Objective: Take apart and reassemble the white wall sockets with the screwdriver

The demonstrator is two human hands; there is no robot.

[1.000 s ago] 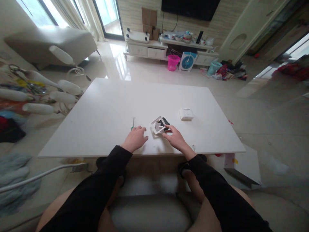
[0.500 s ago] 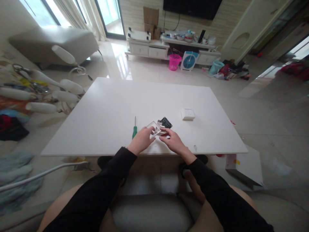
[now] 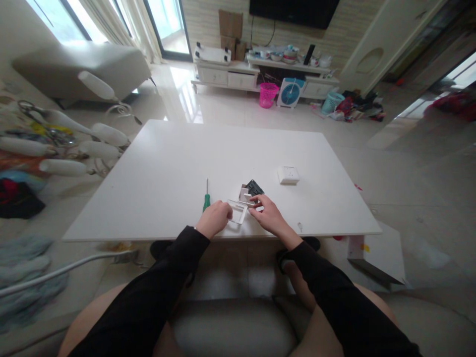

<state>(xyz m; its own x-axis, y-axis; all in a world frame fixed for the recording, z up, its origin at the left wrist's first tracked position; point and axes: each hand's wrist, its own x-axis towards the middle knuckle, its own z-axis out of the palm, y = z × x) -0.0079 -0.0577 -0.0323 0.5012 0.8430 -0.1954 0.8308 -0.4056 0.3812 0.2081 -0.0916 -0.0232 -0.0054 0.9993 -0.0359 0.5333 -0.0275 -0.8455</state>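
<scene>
My left hand (image 3: 215, 218) is closed on the left edge of a square white plastic frame (image 3: 241, 216), which is tilted just above the table. My right hand (image 3: 268, 214) has its fingers bent round a small white plastic piece (image 3: 247, 197); the fingertips partly hide it. Just beyond these fingers lies a black socket mechanism (image 3: 255, 187), next to the white parts. Left of the frame, a screwdriver (image 3: 207, 201) with a green handle points away from me. Farther off to the right sits a white wall socket (image 3: 288, 175) on its box.
The white table (image 3: 167, 163) has its near edge in front of my lap. A small clear or metallic bit (image 3: 300, 226) lies near that edge, right of my right hand. White lamp arms (image 3: 107, 134) stand close to the table's left side.
My left hand has drawn the frame slightly down and towards me, away from the white pieces, and its fingers have closed more. My right hand has hardly moved.
</scene>
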